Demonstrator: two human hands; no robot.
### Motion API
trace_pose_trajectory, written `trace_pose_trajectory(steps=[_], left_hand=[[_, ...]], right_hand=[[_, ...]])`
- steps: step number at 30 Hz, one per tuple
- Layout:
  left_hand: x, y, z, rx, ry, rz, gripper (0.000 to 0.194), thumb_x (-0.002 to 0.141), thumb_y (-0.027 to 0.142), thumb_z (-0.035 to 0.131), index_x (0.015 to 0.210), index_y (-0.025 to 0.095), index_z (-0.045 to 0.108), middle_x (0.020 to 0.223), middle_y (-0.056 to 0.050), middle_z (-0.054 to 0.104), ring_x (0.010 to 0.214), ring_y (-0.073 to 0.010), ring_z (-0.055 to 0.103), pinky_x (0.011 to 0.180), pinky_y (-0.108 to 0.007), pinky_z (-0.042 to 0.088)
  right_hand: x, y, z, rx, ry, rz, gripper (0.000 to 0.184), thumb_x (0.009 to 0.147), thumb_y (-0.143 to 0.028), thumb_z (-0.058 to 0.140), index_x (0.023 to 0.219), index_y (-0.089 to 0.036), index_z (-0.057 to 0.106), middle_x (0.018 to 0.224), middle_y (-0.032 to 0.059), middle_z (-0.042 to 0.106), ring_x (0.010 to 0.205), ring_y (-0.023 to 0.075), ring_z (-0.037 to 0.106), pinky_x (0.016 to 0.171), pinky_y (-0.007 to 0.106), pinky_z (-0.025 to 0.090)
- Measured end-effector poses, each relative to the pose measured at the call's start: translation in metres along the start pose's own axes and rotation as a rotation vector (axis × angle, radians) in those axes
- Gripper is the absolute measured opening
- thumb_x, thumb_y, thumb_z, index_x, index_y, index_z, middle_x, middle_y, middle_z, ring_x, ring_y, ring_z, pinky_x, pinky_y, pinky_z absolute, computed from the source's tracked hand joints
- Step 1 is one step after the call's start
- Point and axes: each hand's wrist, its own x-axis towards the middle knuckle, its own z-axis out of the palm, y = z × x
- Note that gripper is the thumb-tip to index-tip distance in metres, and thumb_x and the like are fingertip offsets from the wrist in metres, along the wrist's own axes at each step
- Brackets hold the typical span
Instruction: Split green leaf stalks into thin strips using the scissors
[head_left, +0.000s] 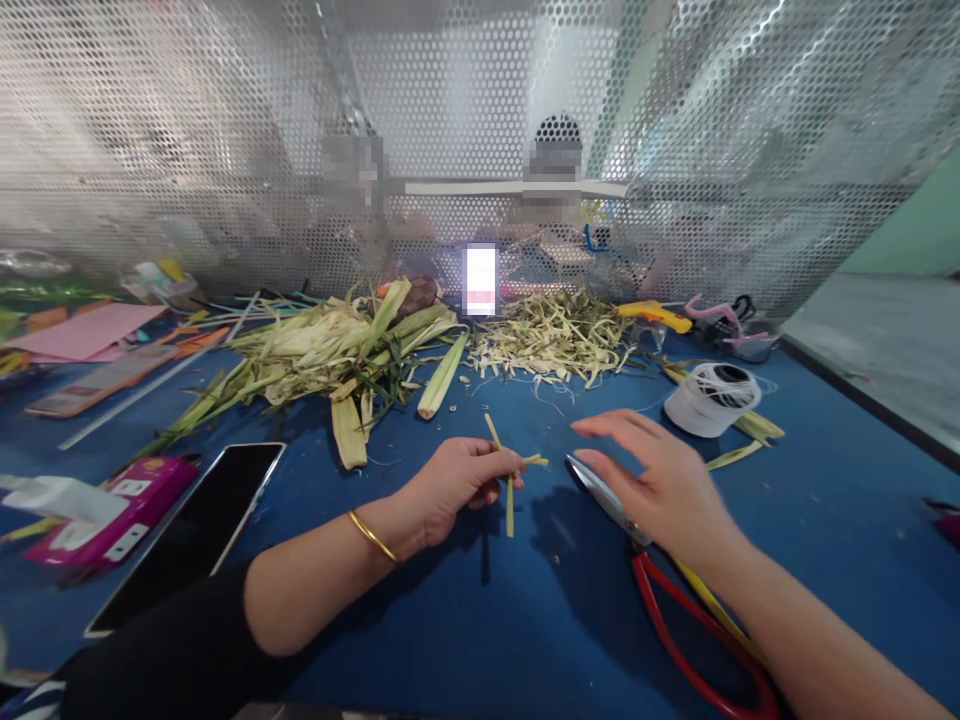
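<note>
My left hand (471, 474) pinches crossed strips of dried leaf (511, 505) between thumb and fingers, just above the blue table. One strip stands nearly upright in the picture and a short end points right. To the right, my right hand (649, 475) hovers with thumb and fingers apart and nothing between them. Beneath it lie scissors (660, 590) with red handles, their blades partly covered by the hand. Beyond that hand sits a spool of white thread (712, 398).
A pile of long leaves (322, 350) and a heap of thin cut strips (555, 338) lie along the perforated metal screen (480, 90). A phone (195, 530) and a magenta tissue pack (142, 510) are at left. A yellow-handled tool (654, 316) rests at the back right.
</note>
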Motion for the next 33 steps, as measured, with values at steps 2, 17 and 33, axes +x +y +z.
trace_pose_trajectory(steps=[2, 17, 33], left_hand=[[0.001, 0.0, -0.001, -0.018, 0.029, 0.025, 0.024, 0.066, 0.034, 0.069, 0.064, 0.012, 0.06, 0.061, -0.002, 0.06, 0.046, -0.0042, 0.038, 0.045, -0.019, 0.022], [0.013, 0.004, -0.001, -0.12, 0.18, 0.084, 0.01, 0.067, 0.02, 0.062, 0.06, 0.013, 0.06, 0.059, -0.001, 0.056, 0.047, -0.0048, 0.039, 0.043, -0.019, 0.022], [0.089, 0.029, -0.004, -0.303, 0.219, 0.163, 0.016, 0.065, 0.025, 0.07, 0.07, 0.012, 0.06, 0.067, -0.001, 0.059, 0.046, -0.0033, 0.041, 0.04, -0.016, 0.022]], right_hand=[[-0.015, 0.004, -0.021, -0.137, -0.067, 0.018, 0.023, 0.087, -0.035, 0.049, 0.102, -0.024, 0.064, 0.094, 0.0058, 0.069, 0.077, 0.0194, 0.066, 0.056, 0.027, 0.05], [-0.091, 0.039, -0.018, -0.308, -0.312, 0.34, 0.066, 0.062, -0.017, 0.05, 0.128, -0.02, 0.055, 0.108, 0.0129, 0.069, 0.08, 0.0276, 0.07, 0.068, 0.036, 0.055], [0.031, 0.023, -0.005, 0.81, -0.238, 0.57, 0.063, 0.063, -0.052, 0.075, 0.115, -0.021, 0.057, 0.069, -0.0029, 0.053, 0.05, 0.0071, 0.041, 0.043, 0.019, 0.034]])
